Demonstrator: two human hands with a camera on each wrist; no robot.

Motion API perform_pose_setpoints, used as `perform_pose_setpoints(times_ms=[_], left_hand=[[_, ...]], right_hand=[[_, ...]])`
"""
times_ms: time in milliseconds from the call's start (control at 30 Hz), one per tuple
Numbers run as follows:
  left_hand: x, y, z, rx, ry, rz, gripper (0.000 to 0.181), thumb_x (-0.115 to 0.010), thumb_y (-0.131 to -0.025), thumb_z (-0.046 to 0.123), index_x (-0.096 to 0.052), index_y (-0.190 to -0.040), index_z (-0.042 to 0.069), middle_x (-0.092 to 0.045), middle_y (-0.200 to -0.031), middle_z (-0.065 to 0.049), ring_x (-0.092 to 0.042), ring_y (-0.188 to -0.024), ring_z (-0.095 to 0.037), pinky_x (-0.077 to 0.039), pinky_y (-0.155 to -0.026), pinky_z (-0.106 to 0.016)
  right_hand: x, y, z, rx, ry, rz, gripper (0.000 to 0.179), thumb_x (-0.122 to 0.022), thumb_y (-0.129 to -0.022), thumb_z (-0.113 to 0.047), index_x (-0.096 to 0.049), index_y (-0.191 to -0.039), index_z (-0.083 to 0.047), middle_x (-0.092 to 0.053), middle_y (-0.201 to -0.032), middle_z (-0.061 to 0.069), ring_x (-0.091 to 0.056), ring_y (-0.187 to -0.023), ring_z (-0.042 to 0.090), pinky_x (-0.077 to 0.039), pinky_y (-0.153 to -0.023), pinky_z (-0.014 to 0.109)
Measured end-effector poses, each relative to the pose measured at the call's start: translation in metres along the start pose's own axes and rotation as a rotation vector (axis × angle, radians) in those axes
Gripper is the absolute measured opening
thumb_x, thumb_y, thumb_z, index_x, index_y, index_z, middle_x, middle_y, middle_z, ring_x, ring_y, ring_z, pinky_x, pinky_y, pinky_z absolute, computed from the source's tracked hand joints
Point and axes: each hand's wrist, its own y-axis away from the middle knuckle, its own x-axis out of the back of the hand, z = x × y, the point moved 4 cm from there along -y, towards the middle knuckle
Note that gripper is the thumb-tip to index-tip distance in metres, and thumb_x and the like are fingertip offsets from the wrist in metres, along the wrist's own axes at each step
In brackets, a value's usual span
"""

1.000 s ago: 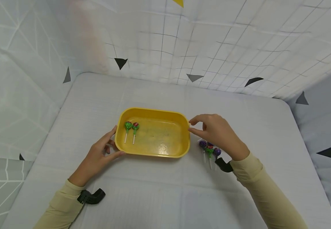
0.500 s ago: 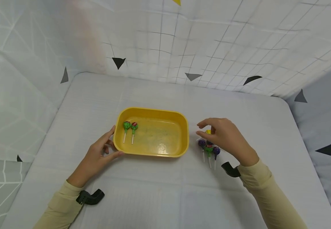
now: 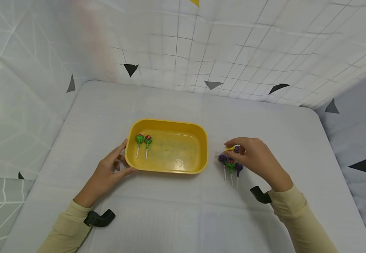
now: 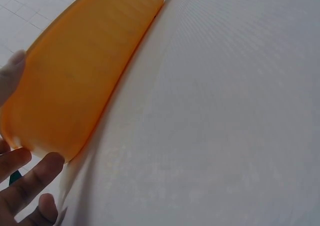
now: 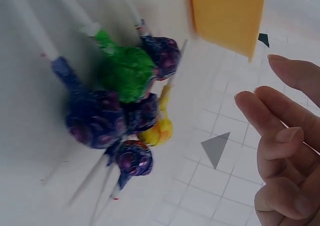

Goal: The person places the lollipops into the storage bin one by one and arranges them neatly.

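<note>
Yellow and round-cornered, the tray (image 3: pixel 176 151) sits on the white-covered worktop (image 3: pixel 170 211), its left end loosely clasped by the left hand (image 3: pixel 107 172): thumb against the near side, fingers against the end, a hold probably meant to stop it sliding. Inside, near that same end, lie the first green lollipop (image 3: pixel 139 138) and the second green lollipop (image 3: pixel 148 140), side by side with sticks toward the person, perhaps lined up for neatness. Just beyond the tray's right end, on the worktop, several purple lollipops (image 5: pixel 95 118), a third green lollipop (image 5: pixel 127 71) and the yellow lollipop (image 5: pixel 157 132) lie bunched, heads together and sticks running different ways. The right hand (image 3: pixel 255 154) hovers over this bunch with thumb and forefinger apart, seemingly spaced to straddle a stick or wrapped neck, and nothing appears pinched between them (from the head the yellow one lines up with that gap, yet the right wrist view shows it lying beyond the fingertips). Purple heads crowd the yellow one and could well be nudged along with it; the tray's raised rim also stands between the bunch and the pair inside. Behind everything rises a white sheet (image 3: pixel 233 52) with grid lines and dark triangles.
</note>
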Motion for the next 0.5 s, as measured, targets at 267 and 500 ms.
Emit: perform_pose_setpoints(times_ms=[267, 500], left_hand=[[0.000, 0.000, 0.000, -0.001, 0.000, 0.000, 0.100, -0.088, -0.081, 0.009, -0.032, -0.163, 0.009, -0.067, -0.102, -0.007, -0.053, -0.078, -0.015, -0.047, -0.067, -0.024], [0.001, 0.000, 0.001, 0.003, 0.007, -0.003, 0.099, -0.088, -0.081, 0.011, -0.032, -0.163, 0.010, -0.067, -0.103, -0.008, -0.053, -0.078, -0.015, -0.047, -0.068, -0.024]], right_hand=[[-0.006, 0.010, 0.012, -0.035, 0.011, -0.012, 0.021, -0.081, -0.091, -0.024, -0.080, -0.110, -0.016, -0.077, -0.098, -0.003, -0.051, -0.062, 0.011, -0.041, -0.054, 0.024], [-0.012, 0.019, 0.022, -0.083, 0.005, -0.031, 0.021, -0.082, -0.091, -0.028, -0.080, -0.110, -0.021, -0.072, -0.085, -0.004, -0.046, -0.058, 0.011, -0.038, -0.051, 0.025]])
